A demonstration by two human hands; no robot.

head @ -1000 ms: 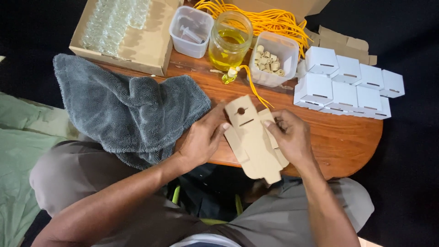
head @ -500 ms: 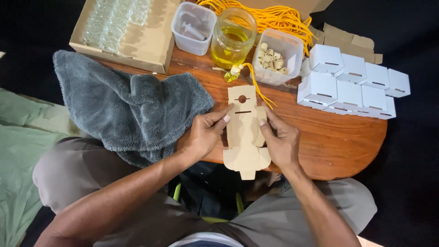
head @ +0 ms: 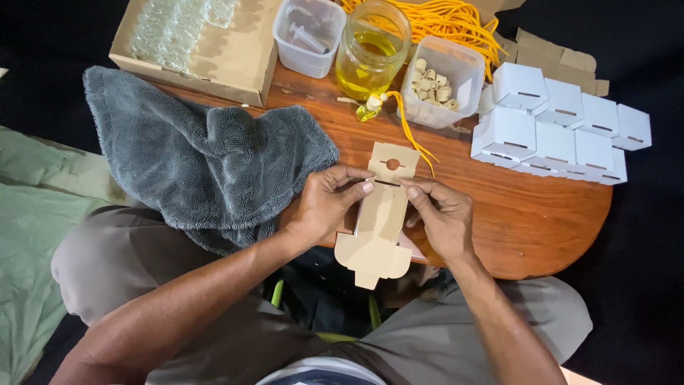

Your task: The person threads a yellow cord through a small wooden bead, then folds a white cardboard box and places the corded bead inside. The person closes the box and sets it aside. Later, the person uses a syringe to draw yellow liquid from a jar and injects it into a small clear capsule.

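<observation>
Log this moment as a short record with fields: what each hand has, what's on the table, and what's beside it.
left hand: grips the left edge of the flat cardboard box blank
right hand: grips the blank's right edge
blank: unfolded, brown, held above the table's near edge
wooden table: grey towel, jar of yellow liquid, tub of small cylinders, white folded boxes
back: yellow cords, cardboard tray
</observation>
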